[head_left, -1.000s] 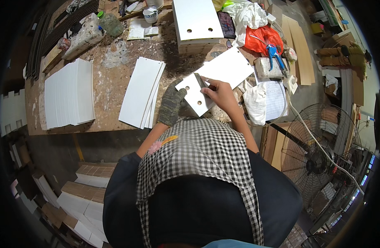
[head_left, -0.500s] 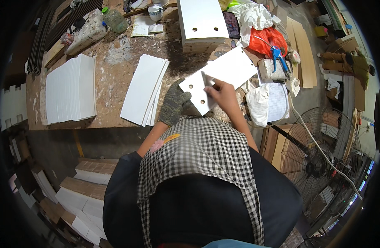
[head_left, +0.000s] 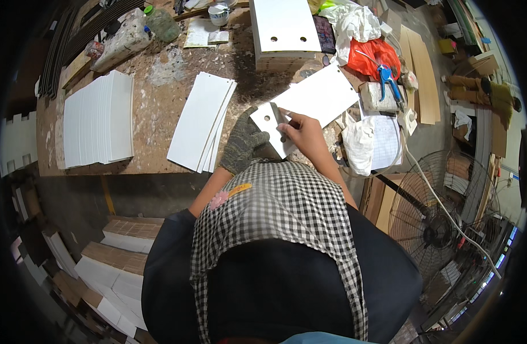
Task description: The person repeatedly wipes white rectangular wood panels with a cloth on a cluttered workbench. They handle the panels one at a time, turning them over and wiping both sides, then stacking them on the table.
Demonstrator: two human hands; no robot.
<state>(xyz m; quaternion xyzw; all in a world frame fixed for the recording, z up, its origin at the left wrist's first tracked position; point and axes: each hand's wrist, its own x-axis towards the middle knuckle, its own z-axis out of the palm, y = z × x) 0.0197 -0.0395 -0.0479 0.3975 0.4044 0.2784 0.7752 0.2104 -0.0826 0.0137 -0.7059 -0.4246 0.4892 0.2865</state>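
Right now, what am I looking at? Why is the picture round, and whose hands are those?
No robot here: just a person. A wide camera on their head looks down, bending the edges. Their left hand, in a patterned glove, steadies a white board with holes. Their bare right hand pinches a grey piece on it; I can't tell what that is. On the stained table are a row of white boards at the left, a smaller pile beside it, and a taller stack farther away. A blue tool lies at the right.

white rectangular board (head_left: 319,95), slanting from near left to far right | round holes at near end, small dark ones at far | flat grey strip (head_left: 276,113) crosses near part
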